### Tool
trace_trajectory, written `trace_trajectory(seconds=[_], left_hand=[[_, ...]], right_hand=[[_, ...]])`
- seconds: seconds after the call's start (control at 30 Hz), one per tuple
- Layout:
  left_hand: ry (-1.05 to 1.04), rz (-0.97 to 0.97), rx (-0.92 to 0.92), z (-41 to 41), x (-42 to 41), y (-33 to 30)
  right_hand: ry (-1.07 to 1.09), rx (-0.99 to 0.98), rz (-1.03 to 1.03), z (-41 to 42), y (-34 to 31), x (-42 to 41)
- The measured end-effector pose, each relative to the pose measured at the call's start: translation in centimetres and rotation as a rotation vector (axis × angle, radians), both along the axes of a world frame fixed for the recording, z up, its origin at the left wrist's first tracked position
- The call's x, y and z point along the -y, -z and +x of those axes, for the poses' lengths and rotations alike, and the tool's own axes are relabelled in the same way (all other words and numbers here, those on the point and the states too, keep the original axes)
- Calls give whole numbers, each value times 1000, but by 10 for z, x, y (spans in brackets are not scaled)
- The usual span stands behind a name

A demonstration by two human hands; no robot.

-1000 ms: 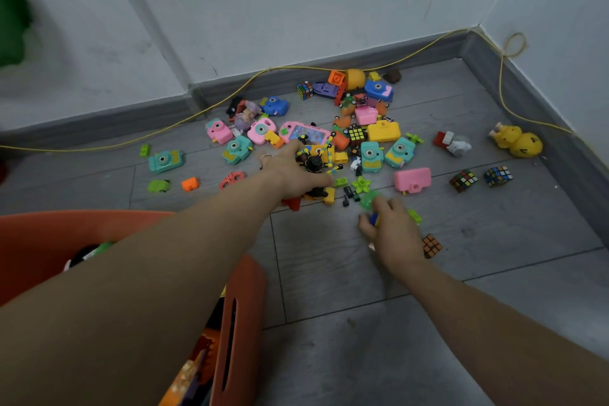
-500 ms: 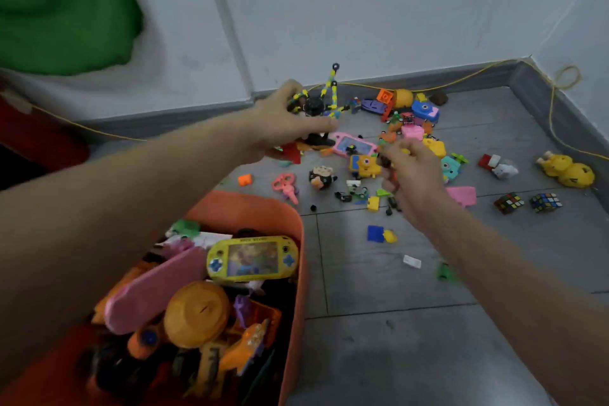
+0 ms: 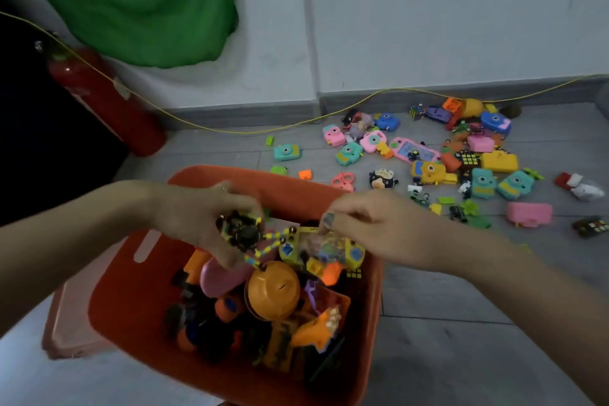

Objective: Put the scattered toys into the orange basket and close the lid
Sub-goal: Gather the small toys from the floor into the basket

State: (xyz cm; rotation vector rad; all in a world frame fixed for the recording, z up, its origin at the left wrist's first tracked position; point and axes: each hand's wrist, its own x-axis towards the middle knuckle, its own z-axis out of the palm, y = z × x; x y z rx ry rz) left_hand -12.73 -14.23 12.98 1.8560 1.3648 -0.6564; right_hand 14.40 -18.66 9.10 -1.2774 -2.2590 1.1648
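You are holding both hands over the orange basket, so the step in hand looks like the drop. Let go low, close above the pile, so nothing bounces back out onto the floor.

Left hand: you are curling it around a black toy with yellow-and-blue jointed legs, fingers closed on the body, legs dangling loose toward the orange dome toy. Free the legs before releasing; they look likely to snag.

Right hand: you are reaching in from the right, palm down, fingertips pinched together just above the yellow handheld game. Small pieces seem to be blurring beneath the fingers, but whether you are gripping anything there cannot be told.

Both forearms are stretching forward, wrists roughly level over the far half of the basket.

Plenty of scattered toys are lying on the floor beyond the basket, by the wall. A pale orange panel, possibly the lid, is lying beside the basket on the left, so closing looks a long way off.
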Motion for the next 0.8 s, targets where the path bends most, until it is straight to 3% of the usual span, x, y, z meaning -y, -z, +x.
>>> trace_trajectory(seconds=[0.07, 0.17, 0.27, 0.37, 0.5, 0.67, 0.8], left_hand=[[13, -71, -71, 11, 5, 0], [83, 124, -95, 37, -1, -9], [129, 272, 78, 62, -16, -17], [203, 340, 216, 101, -23, -10], [327, 374, 390, 198, -16, 28], [383, 160, 182, 296, 1, 107], [299, 90, -41, 327, 18, 157]], right_hand=[[130, -81, -16, 5, 5, -6], [443, -315, -125, 20, 12, -20], [694, -336, -71, 51, 29, -30], [878, -156, -66, 93, 70, -31], [915, 354, -118, 155, 132, 2], [880, 732, -237, 207, 187, 55], [780, 755, -297, 224, 199, 90]])
